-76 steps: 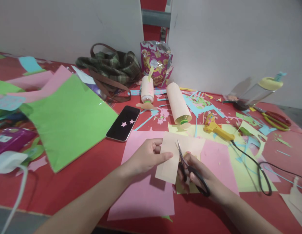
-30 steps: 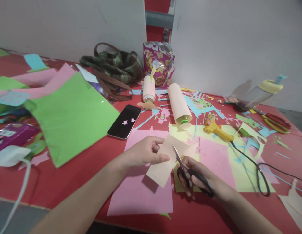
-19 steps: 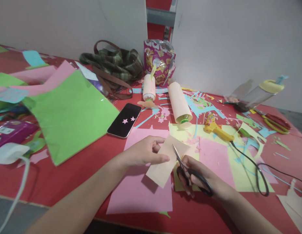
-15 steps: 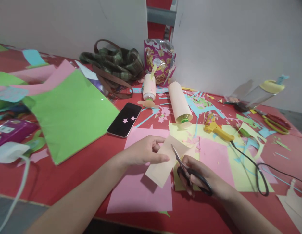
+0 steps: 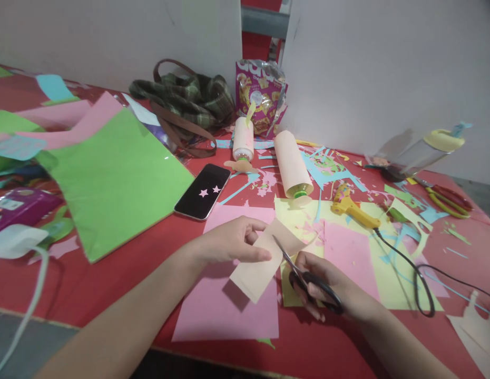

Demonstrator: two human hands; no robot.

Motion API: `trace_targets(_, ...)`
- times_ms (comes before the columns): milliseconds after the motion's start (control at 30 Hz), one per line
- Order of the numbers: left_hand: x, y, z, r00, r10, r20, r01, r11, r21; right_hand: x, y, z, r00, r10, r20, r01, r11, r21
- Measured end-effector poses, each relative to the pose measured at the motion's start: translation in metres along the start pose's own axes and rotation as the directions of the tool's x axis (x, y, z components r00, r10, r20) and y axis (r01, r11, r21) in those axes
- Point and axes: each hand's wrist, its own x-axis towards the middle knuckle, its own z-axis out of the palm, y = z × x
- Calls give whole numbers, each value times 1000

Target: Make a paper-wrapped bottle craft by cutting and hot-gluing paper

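A piece of peach paper (image 5: pixel 256 273) is pinched in my left hand (image 5: pixel 237 239), thumb on top and fingers partly hidden beneath. My right hand (image 5: pixel 327 281) is closed on black-handled scissors (image 5: pixel 295 268), whose blades lie across the paper at a cut. A strip of the paper curls off to the right of the blades. Below the hands lies a pink sheet (image 5: pixel 225 321), with a yellow sheet (image 5: pixel 403 284) to the right. Beyond them lie two bottles wrapped in peach paper, a large one (image 5: pixel 290 163) and a small one (image 5: pixel 244 138).
A phone (image 5: pixel 201 192) with two pink paper stars on it lies left of the hands, beside a large green sheet (image 5: pixel 126 184). On the right are a yellow glue gun (image 5: pixel 353 208) with a black cord, pliers (image 5: pixel 446 200) and a clear bottle (image 5: pixel 422 152). Paper scraps litter the red table.
The scissor blades have closed further on the peach paper. My left hand and the paper have shifted slightly left. Both hands keep their hold.
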Motion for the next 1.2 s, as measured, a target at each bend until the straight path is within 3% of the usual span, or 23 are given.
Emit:
trace_targets(567, -1, 1, -2, 1000, 9, 13, -9, 1000, -5, 0, -1, 2, 998, 52, -33, -50, 998, 43)
trace_targets(800, -2, 1, -5, 996, -15, 87, 15, 1000, -7, 0, -1, 2, 997, 63, -32, -62, 997, 52)
trace_targets(1200, -1, 1, -7, 995, -13, 98, 11, 1000, 25, 0, -1, 1, 994, 103, -46, -100, 993, 56)
